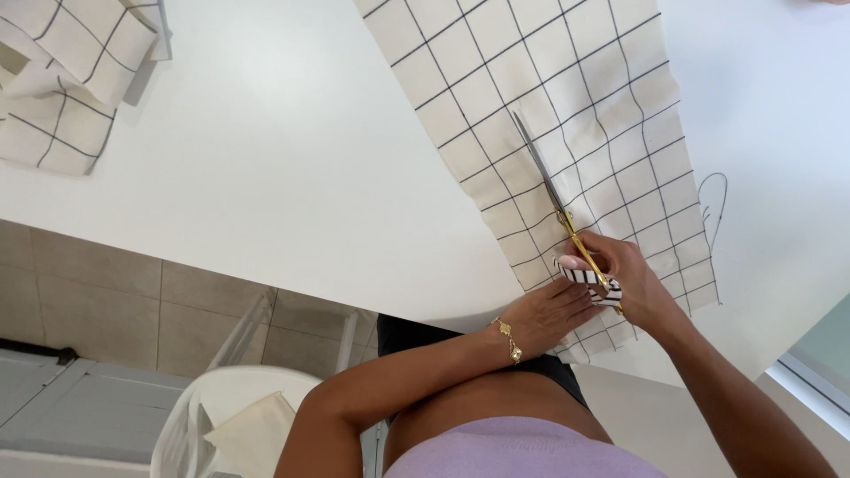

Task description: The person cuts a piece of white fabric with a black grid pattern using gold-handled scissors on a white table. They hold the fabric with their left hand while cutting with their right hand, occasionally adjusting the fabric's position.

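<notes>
Two hands work at the near edge of the white counter (266, 159). My right hand (633, 283) is closed around the striped handles of the scissors (567, 221), whose gold shank and grey blades run up toward 11 o'clock across the checked cloth (567, 97). My left hand (553, 314) lies flat with its fingers together, pressing the cloth's near edge just beside the scissors handles, at 8 o'clock from the right hand; a gold bracelet (509, 339) sits on that wrist. The cloth is cream with a dark grid and stretches from my hands to the far edge at 12 o'clock. A second checked piece (71, 80) lies crumpled well apart at 10 o'clock. A thin pencil outline (713, 204) shows on the counter at 2 o'clock from my right hand. A white chair (221, 416) stands on the tiled floor at 8 o'clock.
</notes>
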